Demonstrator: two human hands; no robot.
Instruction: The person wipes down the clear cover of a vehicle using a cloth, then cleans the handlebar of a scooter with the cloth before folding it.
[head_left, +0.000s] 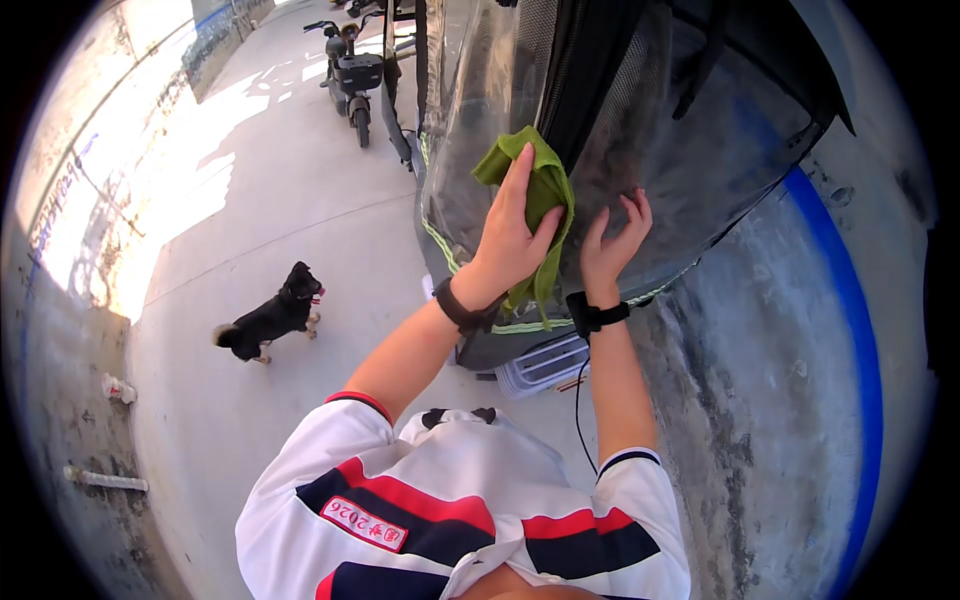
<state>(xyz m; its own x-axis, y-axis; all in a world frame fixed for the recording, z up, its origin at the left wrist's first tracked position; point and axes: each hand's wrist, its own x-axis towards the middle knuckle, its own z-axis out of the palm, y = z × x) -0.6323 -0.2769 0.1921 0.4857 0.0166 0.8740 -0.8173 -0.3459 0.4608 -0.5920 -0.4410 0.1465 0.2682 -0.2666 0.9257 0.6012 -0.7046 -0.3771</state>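
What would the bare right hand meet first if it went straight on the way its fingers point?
Most likely the large, black-edged clear plastic sheet, directly ahead of the right hand. They may already be touching; this single view leaves the depth unclear.

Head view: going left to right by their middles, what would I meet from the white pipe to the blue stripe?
White pipe, black dog, scooter, green cloth gripped by the left hand, right hand, blue stripe.
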